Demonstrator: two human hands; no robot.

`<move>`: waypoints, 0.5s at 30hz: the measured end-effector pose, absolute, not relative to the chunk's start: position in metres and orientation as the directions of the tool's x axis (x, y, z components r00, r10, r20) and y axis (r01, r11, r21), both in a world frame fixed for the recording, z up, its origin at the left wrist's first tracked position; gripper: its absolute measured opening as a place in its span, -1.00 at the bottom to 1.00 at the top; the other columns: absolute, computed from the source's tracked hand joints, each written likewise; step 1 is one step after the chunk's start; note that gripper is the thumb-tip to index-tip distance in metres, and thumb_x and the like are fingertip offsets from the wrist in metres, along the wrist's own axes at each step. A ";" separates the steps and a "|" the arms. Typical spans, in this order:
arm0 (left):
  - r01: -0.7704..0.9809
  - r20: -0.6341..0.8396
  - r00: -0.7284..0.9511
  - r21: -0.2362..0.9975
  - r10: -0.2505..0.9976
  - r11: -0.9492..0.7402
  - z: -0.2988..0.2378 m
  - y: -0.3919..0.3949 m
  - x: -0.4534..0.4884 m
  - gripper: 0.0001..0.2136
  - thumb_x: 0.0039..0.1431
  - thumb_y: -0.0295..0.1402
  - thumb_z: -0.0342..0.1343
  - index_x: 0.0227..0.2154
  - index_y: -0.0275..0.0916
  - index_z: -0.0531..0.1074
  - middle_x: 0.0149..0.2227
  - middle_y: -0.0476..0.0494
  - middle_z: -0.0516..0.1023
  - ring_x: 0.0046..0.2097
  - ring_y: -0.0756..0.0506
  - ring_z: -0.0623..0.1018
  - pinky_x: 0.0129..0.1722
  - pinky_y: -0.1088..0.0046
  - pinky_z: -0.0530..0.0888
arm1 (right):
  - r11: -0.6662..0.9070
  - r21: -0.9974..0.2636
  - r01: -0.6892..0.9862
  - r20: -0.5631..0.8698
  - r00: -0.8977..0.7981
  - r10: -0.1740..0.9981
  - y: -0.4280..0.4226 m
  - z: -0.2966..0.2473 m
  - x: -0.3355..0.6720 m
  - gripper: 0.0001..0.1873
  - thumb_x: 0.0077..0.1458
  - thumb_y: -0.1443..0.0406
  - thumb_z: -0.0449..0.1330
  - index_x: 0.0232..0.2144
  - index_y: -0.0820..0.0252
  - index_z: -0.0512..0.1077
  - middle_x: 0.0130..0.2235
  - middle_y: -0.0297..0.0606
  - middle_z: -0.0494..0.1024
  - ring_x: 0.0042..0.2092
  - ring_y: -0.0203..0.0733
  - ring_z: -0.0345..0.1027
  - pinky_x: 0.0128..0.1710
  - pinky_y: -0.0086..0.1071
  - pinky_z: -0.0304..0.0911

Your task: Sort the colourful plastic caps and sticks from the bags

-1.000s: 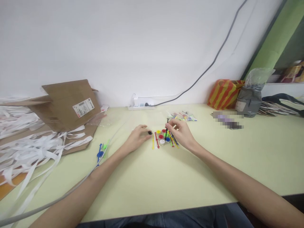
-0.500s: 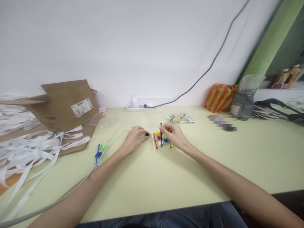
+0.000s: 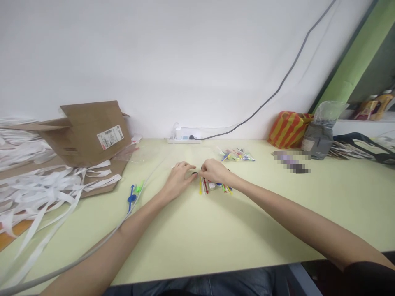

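My left hand (image 3: 178, 179) rests on the pale yellow-green table (image 3: 197, 238), its fingertips pinched on a small black disc (image 3: 194, 174). My right hand (image 3: 215, 171) is closed round a thin black stick, of which only a dark tip shows above the fingers. This hand meets the left fingertips right at the disc. Just under and to the right of it lies a small heap of coloured discs and sticks (image 3: 216, 188) in red, yellow, blue, green and white, partly hidden by the hand.
A clear packet of coloured sticks (image 3: 237, 155) lies behind the hands. Blue and green pieces (image 3: 132, 195) lie left of my forearm. Cardboard box (image 3: 92, 131) and white paper strips (image 3: 46, 185) fill the left. Power strip (image 3: 184, 136) at the wall; striped bag (image 3: 288, 128) and grey bag (image 3: 319, 135) right.
My right hand carried the black stick left from above the coloured heap and lowered it to the black disc at my left fingertips. The left hand stayed put.
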State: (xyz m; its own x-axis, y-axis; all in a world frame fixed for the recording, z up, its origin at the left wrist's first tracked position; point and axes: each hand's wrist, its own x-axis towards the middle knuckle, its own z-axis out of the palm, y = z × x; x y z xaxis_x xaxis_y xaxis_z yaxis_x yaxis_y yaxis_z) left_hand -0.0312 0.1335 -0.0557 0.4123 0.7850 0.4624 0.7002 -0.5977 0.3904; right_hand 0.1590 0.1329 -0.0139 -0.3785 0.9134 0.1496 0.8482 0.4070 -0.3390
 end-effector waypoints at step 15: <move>0.533 0.453 0.162 0.708 0.877 -0.464 -0.056 0.127 -0.022 -0.78 0.26 -0.40 0.02 -0.10 -0.28 0.47 -0.15 -0.16 0.44 -0.11 -0.15 0.46 -0.17 0.32 0.52 | 0.752 -0.262 0.605 0.464 -0.604 0.648 0.098 0.037 0.102 -0.80 0.18 0.34 0.07 -0.45 0.22 0.43 -0.37 -0.25 0.49 -0.30 -0.21 0.28 -0.29 -0.39 0.11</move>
